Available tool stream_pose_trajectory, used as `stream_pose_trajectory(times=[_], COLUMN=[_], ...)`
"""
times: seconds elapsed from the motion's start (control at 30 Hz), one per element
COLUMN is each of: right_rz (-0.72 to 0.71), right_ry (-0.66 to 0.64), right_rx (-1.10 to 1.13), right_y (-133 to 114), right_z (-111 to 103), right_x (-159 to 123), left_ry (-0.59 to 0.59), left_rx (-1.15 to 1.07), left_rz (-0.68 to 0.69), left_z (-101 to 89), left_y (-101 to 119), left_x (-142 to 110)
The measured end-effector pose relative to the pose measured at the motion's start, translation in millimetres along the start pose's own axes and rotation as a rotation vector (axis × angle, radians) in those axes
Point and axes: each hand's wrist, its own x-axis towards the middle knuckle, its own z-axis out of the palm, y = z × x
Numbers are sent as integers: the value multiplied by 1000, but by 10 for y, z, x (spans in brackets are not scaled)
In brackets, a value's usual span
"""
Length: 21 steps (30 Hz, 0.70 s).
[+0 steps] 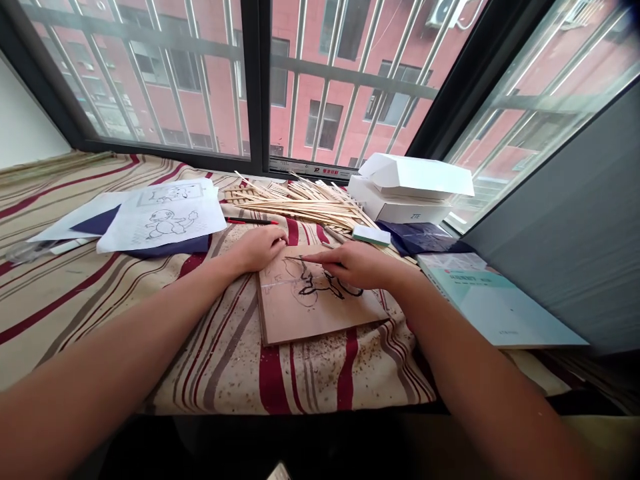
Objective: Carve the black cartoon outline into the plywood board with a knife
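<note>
Pencil (pixel 300 257) in right hand (pixel 357 264), left hand (pixel 257 248) resting on wooden board (pixel 320 323)

Striped cloth (pixel 220 373) spreads before the wooden board (pixel 320 313); wooden sticks (pixel 300 203) and white boxes (pixel 410 190) stand between it and the window (pixel 350 80).

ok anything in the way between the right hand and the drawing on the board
Nothing visible: the right hand is directly over the drawing on the wooden board, holding a thin pointed tool.
</note>
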Motion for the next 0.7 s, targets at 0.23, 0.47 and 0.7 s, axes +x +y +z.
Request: stream_pose_trajectory(times=[0.23,0.47,0.7], right_rz=[125,116,141], right_ry=[-17,-37,-21], right_rx=[-152,-316,-302], right_y=[-162,-235,-268], right_z=[184,196,193], right_x=[-293,-214,-258], left_ry=[-42,-27,-28], left_rx=[-102,-148,-153], left_rz=[114,133,160], left_z=[85,142,143], left_y=[-117,-186,-191], left_x=[68,90,107])
